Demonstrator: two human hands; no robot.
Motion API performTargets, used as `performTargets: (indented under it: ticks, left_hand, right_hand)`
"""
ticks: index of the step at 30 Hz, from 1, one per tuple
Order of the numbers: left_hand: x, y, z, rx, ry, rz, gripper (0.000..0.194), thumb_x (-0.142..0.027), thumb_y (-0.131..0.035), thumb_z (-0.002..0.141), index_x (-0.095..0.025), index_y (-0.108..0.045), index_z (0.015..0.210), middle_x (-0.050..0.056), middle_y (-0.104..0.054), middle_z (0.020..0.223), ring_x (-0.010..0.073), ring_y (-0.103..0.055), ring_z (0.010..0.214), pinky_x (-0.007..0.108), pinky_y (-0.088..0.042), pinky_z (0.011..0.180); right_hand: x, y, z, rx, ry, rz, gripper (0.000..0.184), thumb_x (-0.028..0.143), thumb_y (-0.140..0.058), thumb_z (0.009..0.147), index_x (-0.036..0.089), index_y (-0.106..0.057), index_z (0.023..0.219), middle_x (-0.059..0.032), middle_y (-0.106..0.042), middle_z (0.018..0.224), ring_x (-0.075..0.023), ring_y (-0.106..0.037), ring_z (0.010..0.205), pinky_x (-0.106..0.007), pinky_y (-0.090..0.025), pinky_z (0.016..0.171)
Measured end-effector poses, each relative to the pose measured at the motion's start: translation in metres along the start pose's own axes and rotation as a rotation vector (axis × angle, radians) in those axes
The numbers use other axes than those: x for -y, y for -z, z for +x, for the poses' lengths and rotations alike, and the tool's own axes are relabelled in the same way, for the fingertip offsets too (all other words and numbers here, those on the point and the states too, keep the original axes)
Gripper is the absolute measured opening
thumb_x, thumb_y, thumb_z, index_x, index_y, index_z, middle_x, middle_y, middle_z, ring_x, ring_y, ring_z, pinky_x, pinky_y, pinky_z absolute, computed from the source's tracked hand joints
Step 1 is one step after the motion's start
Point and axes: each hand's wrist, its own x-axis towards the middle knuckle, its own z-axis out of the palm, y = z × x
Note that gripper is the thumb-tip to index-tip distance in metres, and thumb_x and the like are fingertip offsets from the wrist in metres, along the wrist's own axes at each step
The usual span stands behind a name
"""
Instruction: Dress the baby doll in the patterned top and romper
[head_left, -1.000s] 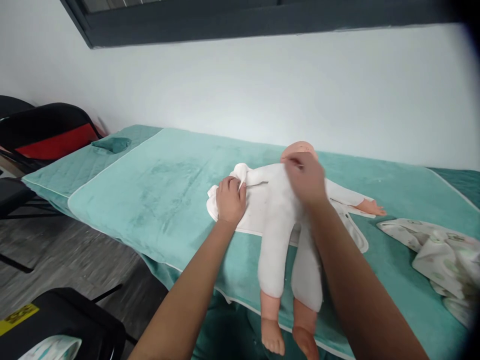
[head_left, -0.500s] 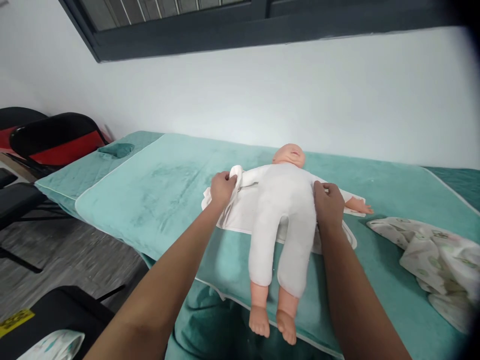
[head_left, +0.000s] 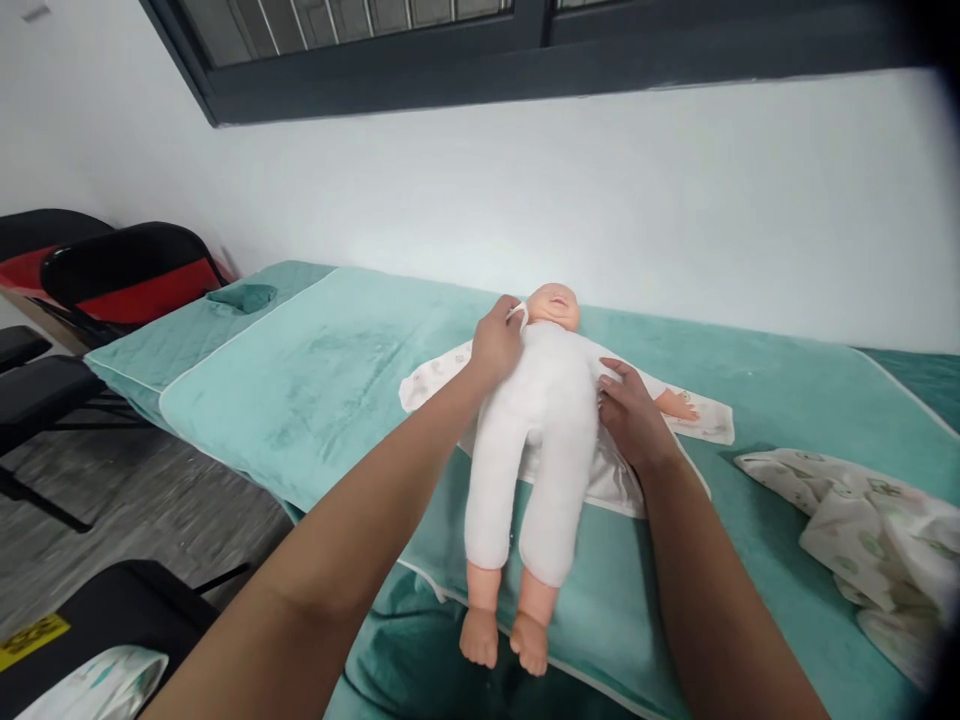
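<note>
A baby doll with a white cloth body lies on its back, head toward the wall and bare feet toward me. Beneath it spreads a white baby shirt, one sleeve around the doll's arm on the right, whose hand shows near the cuff. My left hand is closed by the doll's neck and shoulder, pinching a white edge of the shirt. The other sleeve stretches out flat to the left, behind my forearm. My right hand rests against the doll's side, fingers parted and slightly bent, holding nothing visible.
A teal padded cover lies over the bed, which stands along the white wall. Crumpled patterned cloth lies at the right. Folding chairs stand at the left. Near me at lower left, a black seat carries another patterned cloth.
My left hand has moved right and up to the doll's neck with the shirt edge. The doll has shifted left, the left sleeve now lies spread out, and my right hand's fingers have parted.
</note>
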Motion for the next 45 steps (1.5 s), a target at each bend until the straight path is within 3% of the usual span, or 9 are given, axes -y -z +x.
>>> performTargets:
  ticks: [5, 10, 14, 19, 24, 28, 33, 40, 45]
  left_hand:
    - [-0.041, 0.001, -0.003, 0.147, -0.134, -0.003, 0.016, -0.024, -0.045, 0.097, -0.021, -0.060, 0.097, 0.004, -0.069, 0.100, 0.0183, -0.063, 0.095, 0.029, -0.046, 0.090]
    - [-0.065, 0.005, -0.032, 0.485, -0.006, 0.250, 0.014, -0.015, -0.052, 0.087, -0.018, -0.066, 0.088, 0.008, -0.073, 0.091, 0.0227, -0.066, 0.085, 0.035, -0.050, 0.081]
    - [-0.077, 0.024, -0.054, 0.685, 0.073, -0.026, 0.018, -0.015, -0.050, 0.086, -0.019, -0.067, 0.092, 0.006, -0.074, 0.093, 0.0151, -0.067, 0.068, 0.028, -0.051, 0.065]
    - [-0.063, 0.058, -0.068, 0.351, 0.138, -0.452, 0.019, -0.027, -0.050, 0.092, -0.018, -0.062, 0.104, 0.007, -0.072, 0.103, 0.0135, -0.069, 0.078, 0.031, -0.057, 0.077]
    - [-0.008, 0.078, -0.108, 0.057, 0.142, -0.201, 0.020, -0.031, -0.059, 0.088, -0.021, -0.066, 0.105, 0.006, -0.068, 0.120, 0.0198, -0.063, 0.112, 0.034, -0.050, 0.098]
    - [0.025, 0.077, -0.138, 0.154, 0.267, -0.136, 0.038, -0.044, -0.063, 0.087, -0.021, -0.065, 0.118, 0.006, -0.067, 0.125, 0.0224, -0.060, 0.111, 0.035, -0.048, 0.097]
    - [0.017, 0.071, -0.149, 0.192, 0.333, -0.346, 0.030, -0.040, -0.068, 0.084, -0.019, -0.068, 0.106, 0.003, -0.069, 0.098, 0.0172, -0.060, 0.083, 0.030, -0.048, 0.074]
    - [-0.011, 0.077, -0.168, 0.466, -0.033, -0.209, 0.013, -0.030, -0.062, 0.090, -0.022, -0.072, 0.090, 0.003, -0.068, 0.092, 0.0169, -0.059, 0.086, 0.030, -0.047, 0.078]
    - [0.046, 0.082, -0.154, 0.080, 0.112, -0.015, 0.024, -0.034, -0.051, 0.094, -0.020, -0.066, 0.107, 0.009, -0.070, 0.110, 0.0238, -0.064, 0.103, 0.038, -0.052, 0.089]
  right_hand:
    - [-0.004, 0.000, 0.001, 0.026, -0.025, -0.001, 0.048, 0.038, -0.079, 0.074, 0.032, -0.054, 0.115, 0.0052, -0.065, 0.084, -0.0142, -0.061, 0.077, -0.024, -0.048, 0.070]
    - [-0.010, 0.000, 0.005, -0.005, -0.047, -0.036, 0.050, 0.039, -0.081, 0.071, 0.032, -0.058, 0.115, 0.0048, -0.067, 0.085, -0.0147, -0.061, 0.077, -0.026, -0.048, 0.070]
    - [-0.011, 0.000, 0.005, -0.021, -0.042, -0.083, 0.052, 0.041, -0.080, 0.071, 0.031, -0.057, 0.117, 0.0039, -0.069, 0.086, -0.0154, -0.061, 0.074, -0.027, -0.047, 0.067]
    - [-0.009, -0.003, 0.003, -0.047, -0.034, -0.077, 0.050, 0.041, -0.080, 0.072, 0.030, -0.058, 0.116, 0.0044, -0.066, 0.081, -0.0145, -0.059, 0.074, -0.025, -0.046, 0.065]
    - [-0.008, -0.004, 0.002, -0.060, -0.031, -0.114, 0.049, 0.042, -0.077, 0.074, 0.030, -0.059, 0.117, 0.0041, -0.066, 0.083, -0.0148, -0.059, 0.076, -0.025, -0.047, 0.066]
    - [-0.010, -0.003, 0.002, -0.073, -0.009, -0.144, 0.045, 0.042, -0.075, 0.076, 0.030, -0.060, 0.117, 0.0044, -0.064, 0.083, -0.0136, -0.057, 0.074, -0.024, -0.046, 0.065]
    - [-0.013, -0.002, 0.005, -0.070, -0.001, -0.133, 0.045, 0.043, -0.075, 0.076, 0.031, -0.060, 0.117, 0.0049, -0.063, 0.080, -0.0136, -0.057, 0.073, -0.024, -0.045, 0.064]
    - [-0.014, -0.001, 0.007, -0.091, 0.004, -0.154, 0.042, 0.043, -0.075, 0.076, 0.032, -0.062, 0.115, 0.0063, -0.060, 0.074, -0.0126, -0.053, 0.068, -0.024, -0.041, 0.061]
    - [-0.013, -0.002, 0.006, -0.083, 0.002, -0.148, 0.042, 0.042, -0.075, 0.077, 0.031, -0.062, 0.115, 0.0055, -0.062, 0.078, -0.0132, -0.055, 0.071, -0.024, -0.042, 0.063]
